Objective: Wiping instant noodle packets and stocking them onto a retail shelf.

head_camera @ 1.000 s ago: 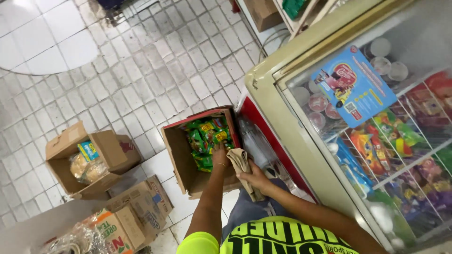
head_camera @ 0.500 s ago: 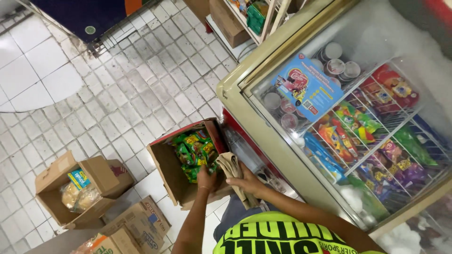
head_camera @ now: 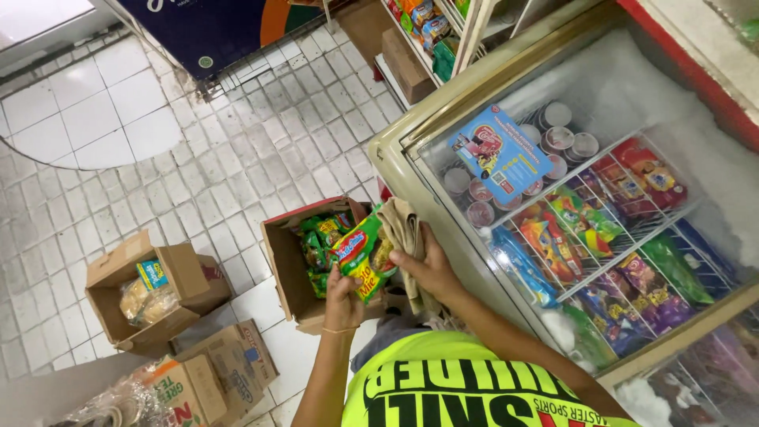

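we log the glossy green-and-red snack packet [head_camera: 362, 255] just above the open brown cardboard box [head_camera: 286, 269], lifted clear of the packets inside. left hand [head_camera: 342, 299] pinches its lower end; right hand [head_camera: 431, 267] is closed round a folded beige cloth [head_camera: 403, 229]. step judged: unpacking stock. right of the box, the glass-lidded chest freezer [head_camera: 411, 186]; left of it, a smaller open carton [head_camera: 186, 273].

Counts by kind
Three cardboard boxes [head_camera: 304, 261] on the floor; one chest freezer [head_camera: 411, 170]; one beige cloth [head_camera: 403, 229]; one noodle packet [head_camera: 360, 253] in hand; two hands [head_camera: 341, 296].
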